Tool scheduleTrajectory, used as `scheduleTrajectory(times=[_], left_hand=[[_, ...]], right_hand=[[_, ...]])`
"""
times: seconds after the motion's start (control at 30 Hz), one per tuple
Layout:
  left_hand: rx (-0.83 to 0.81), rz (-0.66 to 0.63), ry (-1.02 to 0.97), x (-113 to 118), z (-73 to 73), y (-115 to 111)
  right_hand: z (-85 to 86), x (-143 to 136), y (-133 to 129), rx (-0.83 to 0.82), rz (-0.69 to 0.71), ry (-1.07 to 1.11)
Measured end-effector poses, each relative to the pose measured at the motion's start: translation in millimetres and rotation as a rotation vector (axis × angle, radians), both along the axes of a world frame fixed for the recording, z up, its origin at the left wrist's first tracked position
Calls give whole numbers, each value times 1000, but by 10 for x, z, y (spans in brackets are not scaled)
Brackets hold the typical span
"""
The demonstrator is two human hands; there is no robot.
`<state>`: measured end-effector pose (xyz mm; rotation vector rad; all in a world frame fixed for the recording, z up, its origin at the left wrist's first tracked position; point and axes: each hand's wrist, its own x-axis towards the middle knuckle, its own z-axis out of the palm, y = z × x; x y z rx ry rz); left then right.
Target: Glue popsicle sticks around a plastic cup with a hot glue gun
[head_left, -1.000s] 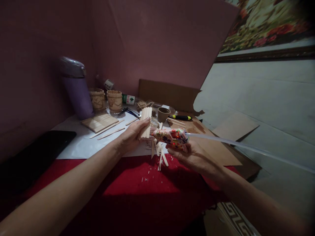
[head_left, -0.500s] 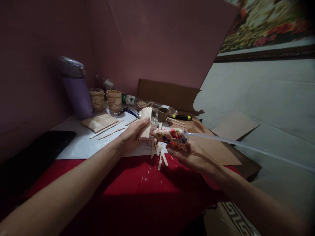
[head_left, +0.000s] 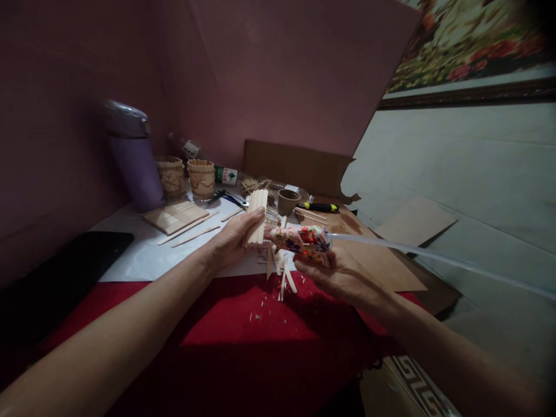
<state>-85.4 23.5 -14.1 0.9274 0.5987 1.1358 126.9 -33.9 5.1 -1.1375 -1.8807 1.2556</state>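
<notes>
Head-camera footage shows the left hand [head_left: 232,240] closed around a small panel of popsicle sticks [head_left: 258,215], held upright just above the red cloth [head_left: 260,341], thumb in front and fingers wrapped behind. The right hand [head_left: 343,275] grips a hot glue gun [head_left: 302,240] with a flowery patterned body, fingers curled under it, its nozzle pointing left and right at the lower edge of the stick panel; whether nozzle and wood actually touch is hard to tell in the dim light. A clear glue stick [head_left: 412,252] juts from the back of the gun toward the right. Loose popsicle sticks [head_left: 280,272] lie just below the hands. Farther back on the white sheet [head_left: 139,255] rest a flat stick panel [head_left: 176,215], two small stick-clad cups [head_left: 191,176], a brown cup [head_left: 288,202] and a purple flask [head_left: 134,156].
</notes>
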Motion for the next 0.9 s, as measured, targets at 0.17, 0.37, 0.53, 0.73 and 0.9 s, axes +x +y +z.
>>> scheduleTrajectory(times=[0.17,0.37,0.53,0.73,0.9], left_hand=[[21,-16,-10,1,-15,8],[4,4,-10,-1,-6,-2],[-12,3,-20,4,3,-4],[-5,-12,-10,14,21,-21],[-10,-34,12,13,31,-43]], right_hand=[[-5,-8,12,15,2,7],[16,1,9,21,7,-14],[41,8,2,21,-24,-44],[54,2,-7,-20,-34,-48],[71,-1,-15,-39,-29,-49]])
